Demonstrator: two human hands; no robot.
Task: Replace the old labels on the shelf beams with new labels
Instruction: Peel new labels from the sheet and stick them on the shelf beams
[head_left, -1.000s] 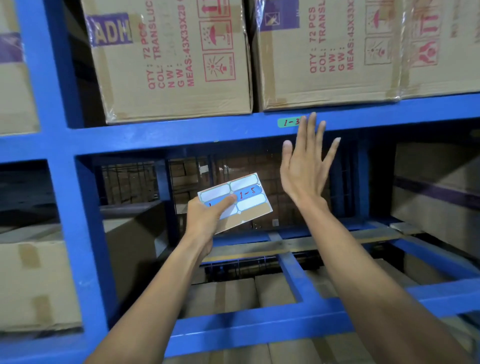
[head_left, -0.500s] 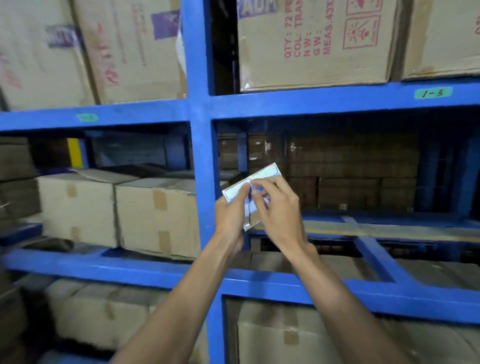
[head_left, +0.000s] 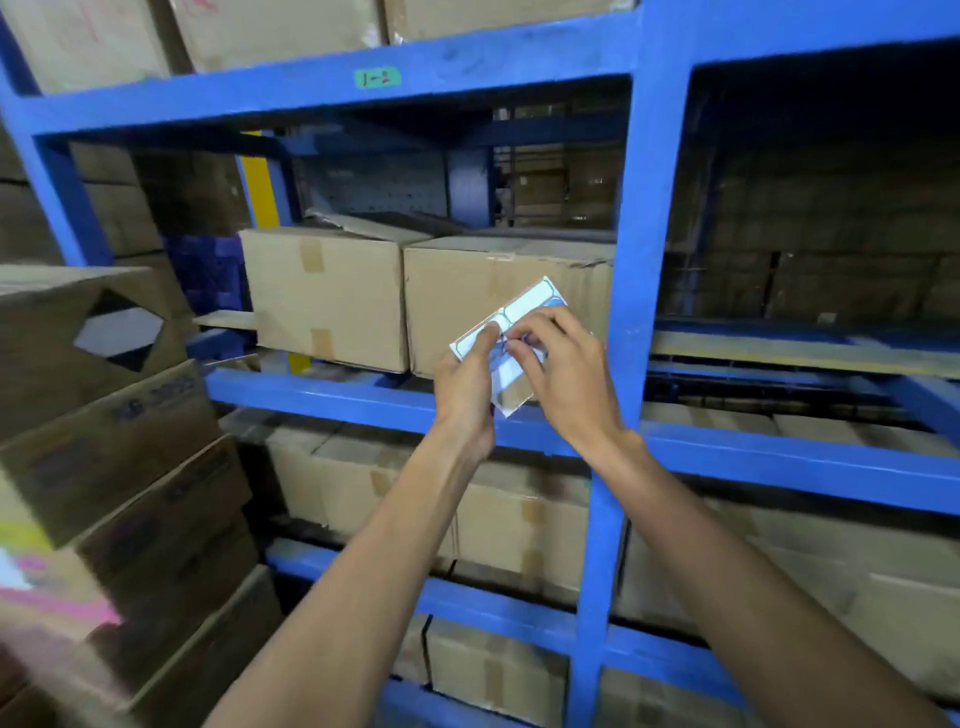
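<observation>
Right at the middle of the view, a label sheet (head_left: 524, 332) is held up in front of the blue rack, tilted with its far corner up to the right. It carries white blanks with blue-green borders; part of its backing shows bare brown at the lower end. The left hand (head_left: 467, 387) grips the sheet from below, thumb pressed on its face. The right hand (head_left: 566, 374) comes over from the right, its fingers (head_left: 524, 332) curled and pinching at something on the sheet's middle; what exactly they pinch is hidden by the fingertips.

Well above, a green label (head_left: 377, 78) with handwriting that looks like "1-2" is stuck on the upper beam (head_left: 260, 85). A blue upright (head_left: 641, 249) stands just right of the hands, and a lower beam (head_left: 332, 397) crosses behind the wrists.

Behind the sheet, two taped cartons (head_left: 332, 296) sit side by side on the shelf, touching. More cartons fill the levels below and above. At the left, a stack of darker boxes (head_left: 119, 415) stands outside the rack, the top one with a diamond-shaped cutout. A yellow post (head_left: 257, 187) shows deep in the bay.
</observation>
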